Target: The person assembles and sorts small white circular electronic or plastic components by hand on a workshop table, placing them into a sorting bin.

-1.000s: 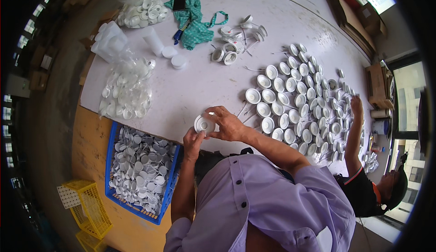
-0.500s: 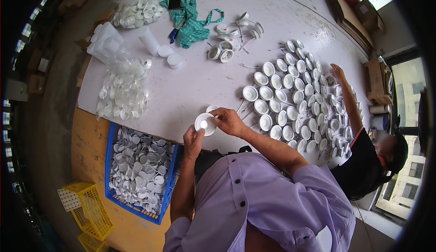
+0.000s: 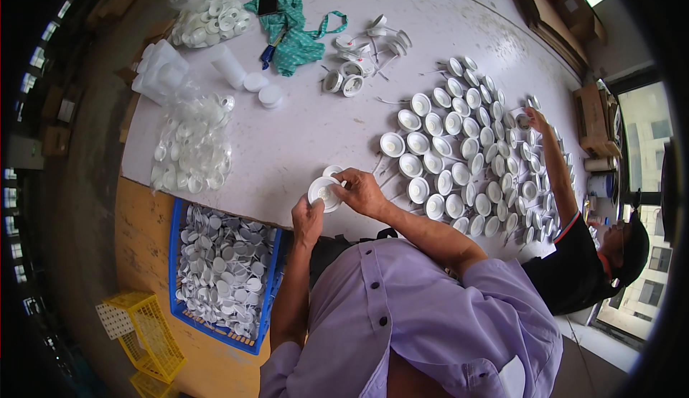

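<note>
Near the table's front edge I hold a white round downlight housing (image 3: 325,195) between both hands, its open face up and a pale yellowish middle showing. My left hand (image 3: 308,218) pinches its lower left rim, thumb on top. From the right, my right hand (image 3: 360,192) grips the rim with closed fingers. Just behind it, a second white round piece (image 3: 332,172) lies on the table, partly hidden. To the right stand many white downlights (image 3: 445,150) in rows, faces up, with white cables sticking out.
A co-worker's hand (image 3: 535,119) reaches among the downlights at right. Bags of white round parts (image 3: 192,143), stacked translucent cups (image 3: 228,66) and a green cloth (image 3: 298,50) lie on the table (image 3: 287,136). A blue crate (image 3: 174,254) of white pieces stands below left, near yellow baskets (image 3: 154,333).
My hands stay on the downlight housing, whose middle now looks yellowish rather than bright white. The co-worker's hand has lowered to the far downlights. My view has shifted slightly.
</note>
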`<state>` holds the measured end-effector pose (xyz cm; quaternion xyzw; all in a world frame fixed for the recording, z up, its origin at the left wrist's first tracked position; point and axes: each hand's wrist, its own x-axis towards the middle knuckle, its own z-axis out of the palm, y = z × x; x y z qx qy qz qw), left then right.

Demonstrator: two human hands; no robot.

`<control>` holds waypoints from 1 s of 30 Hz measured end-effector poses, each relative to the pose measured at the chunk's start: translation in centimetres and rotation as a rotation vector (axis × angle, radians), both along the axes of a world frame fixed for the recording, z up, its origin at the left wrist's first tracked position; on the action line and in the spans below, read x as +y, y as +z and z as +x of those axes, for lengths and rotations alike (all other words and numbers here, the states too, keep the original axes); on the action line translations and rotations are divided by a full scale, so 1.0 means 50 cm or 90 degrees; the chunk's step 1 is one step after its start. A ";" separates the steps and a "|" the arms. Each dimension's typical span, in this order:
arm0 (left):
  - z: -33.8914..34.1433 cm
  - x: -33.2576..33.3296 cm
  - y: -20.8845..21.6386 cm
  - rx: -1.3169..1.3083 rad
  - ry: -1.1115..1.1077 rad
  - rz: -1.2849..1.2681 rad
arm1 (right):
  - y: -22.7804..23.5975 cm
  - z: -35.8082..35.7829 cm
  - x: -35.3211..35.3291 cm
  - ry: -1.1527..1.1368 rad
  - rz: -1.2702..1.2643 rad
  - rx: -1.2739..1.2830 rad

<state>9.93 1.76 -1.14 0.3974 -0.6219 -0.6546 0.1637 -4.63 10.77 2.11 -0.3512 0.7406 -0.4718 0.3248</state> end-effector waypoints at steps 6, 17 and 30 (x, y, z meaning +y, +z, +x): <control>-0.001 -0.005 -0.021 0.030 -0.014 0.051 | -0.002 -0.014 0.006 -0.002 0.033 0.000; -0.052 -0.010 -0.018 0.138 -0.124 0.150 | 0.048 -0.067 0.022 0.267 -0.039 0.375; -0.290 -0.031 0.037 -0.015 -0.228 0.161 | 0.028 -0.400 0.064 0.033 0.011 0.366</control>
